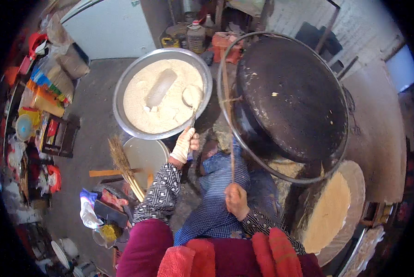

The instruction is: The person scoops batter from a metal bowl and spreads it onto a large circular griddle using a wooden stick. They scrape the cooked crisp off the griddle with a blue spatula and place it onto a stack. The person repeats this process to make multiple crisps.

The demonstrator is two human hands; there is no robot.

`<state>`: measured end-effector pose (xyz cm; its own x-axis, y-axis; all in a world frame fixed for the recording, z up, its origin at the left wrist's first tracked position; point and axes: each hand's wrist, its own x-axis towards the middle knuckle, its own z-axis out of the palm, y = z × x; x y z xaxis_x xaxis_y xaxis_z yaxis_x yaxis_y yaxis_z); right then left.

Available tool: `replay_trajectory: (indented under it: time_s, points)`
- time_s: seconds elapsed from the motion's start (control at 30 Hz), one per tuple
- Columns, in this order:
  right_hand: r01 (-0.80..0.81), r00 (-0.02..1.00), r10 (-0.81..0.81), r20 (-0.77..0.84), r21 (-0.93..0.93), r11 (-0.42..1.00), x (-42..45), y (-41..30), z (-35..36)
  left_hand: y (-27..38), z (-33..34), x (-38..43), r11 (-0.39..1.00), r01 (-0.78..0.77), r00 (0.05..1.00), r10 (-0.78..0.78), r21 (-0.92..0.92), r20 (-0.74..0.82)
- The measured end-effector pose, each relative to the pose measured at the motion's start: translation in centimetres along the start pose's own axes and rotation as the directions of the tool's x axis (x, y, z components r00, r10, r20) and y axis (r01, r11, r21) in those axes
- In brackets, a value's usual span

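Observation:
My left hand (185, 142), in a pale glove with bare fingertips, grips the handle of a ladle (193, 119). The ladle's bowl rests in pale batter or meal (151, 117) and is filled with it. This fills a wide metal basin (118, 104), and a long trough is scooped out of its middle. Over my lap, my right hand (236, 200) is closed around a thin wooden stick (230, 131). The stick reaches forward across the metal rim ring (345, 114) of a large, dark round griddle (290, 93), which bears a few pale crumbs.
A straw brush (119, 157) lies over a bucket (148, 150) below the basin. At right, thin yellowish flatbread (328, 214) lies on a round tray (357, 194). Plastic bottles (196, 36) and a red container (224, 46) stand behind. Bags (60, 74) line the left.

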<state>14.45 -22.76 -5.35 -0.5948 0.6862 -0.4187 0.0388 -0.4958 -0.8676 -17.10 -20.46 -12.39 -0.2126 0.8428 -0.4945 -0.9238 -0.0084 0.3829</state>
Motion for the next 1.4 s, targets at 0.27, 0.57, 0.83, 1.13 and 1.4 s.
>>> replay_trajectory:
  time_s: [0.27,0.57,0.83,1.13,1.4]
  points:
    - [0.0,0.995,-0.011,-0.101,-0.111,0.994,-1.7,-5.6,0.5,-1.2,3.3,-11.1,0.994,0.01,0.988,0.007,-0.106,0.153]
    - [-0.326,0.945,0.328,0.001,0.112,0.939,-2.6,-9.2,-8.1,6.1,-4.1,-18.2,0.998,-0.063,0.995,0.061,-0.023,-0.077]
    - [0.376,0.603,0.074,-0.795,0.364,0.852,-12.8,-4.8,-31.7,7.0,0.2,-20.7,0.994,-0.041,0.997,0.034,-0.097,-0.069]
    - [0.329,0.545,-0.408,-0.733,-0.261,0.907,-9.9,-4.9,-21.7,3.3,12.3,-17.9,0.996,-0.019,0.983,0.003,0.086,0.183]
    - [0.075,0.496,-0.662,-0.562,-0.732,0.677,0.6,-7.1,-31.0,-8.4,26.5,-15.9,0.329,-0.293,0.955,0.05,0.898,0.293]
